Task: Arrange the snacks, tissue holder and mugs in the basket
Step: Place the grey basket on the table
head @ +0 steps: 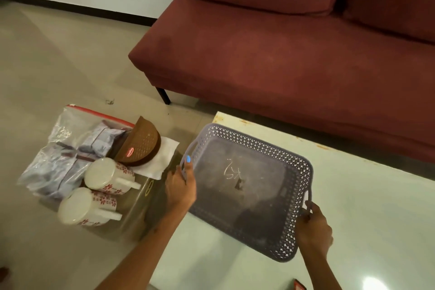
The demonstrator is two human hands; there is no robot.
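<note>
Here both hands, left [180, 187] and right [314, 228], grip the empty basket [294, 167] by its handles on the desk [376, 207], likely positioning it before fetching the mugs [103, 175].

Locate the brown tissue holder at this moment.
Left of centre in the head view, the tissue holder leans on a white napkin, beside the snack bag and above the mugs.

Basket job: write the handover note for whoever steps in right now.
Left hand grips one handle of the grey basket; right hand grips the opposite handle. The basket sits on the pale table and holds no task items.
On a low clear box to the left: bagged snacks, brown tissue holder on a white napkin, two floral mugs lying on their sides.
Done: nothing loaded. Left: everything.
</note>
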